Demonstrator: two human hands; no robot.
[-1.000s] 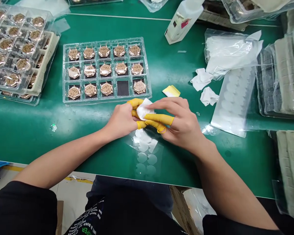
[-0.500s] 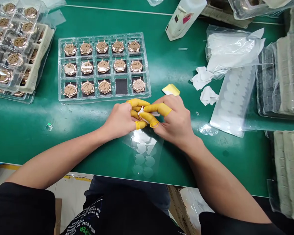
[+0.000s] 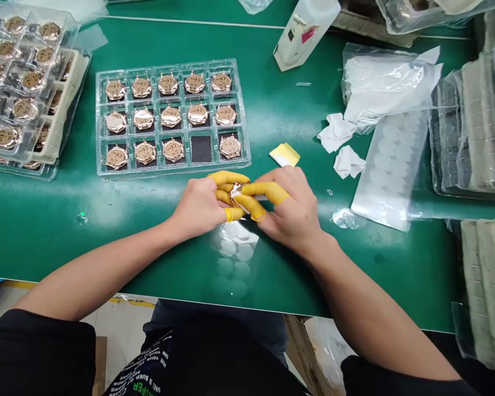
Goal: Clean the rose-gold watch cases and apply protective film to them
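Closely pinched, a glossy rose-gold metal watch case between the fingertips of the left hand and right hand, smooth yellow rubber finger cots, sleek green tabletop below, clear compartmented plastic tray beyond.

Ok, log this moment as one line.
left hand: holding watch case | right hand: white cloth, fingers on case | clear tray: beyond hands, more cases

The green desk is carrying a clear compartmented tray, with stacked trays sitting leftward. A white bottle is standing beyond; crumpled white papers and a folded yellow-and-white piece are lying rightward.
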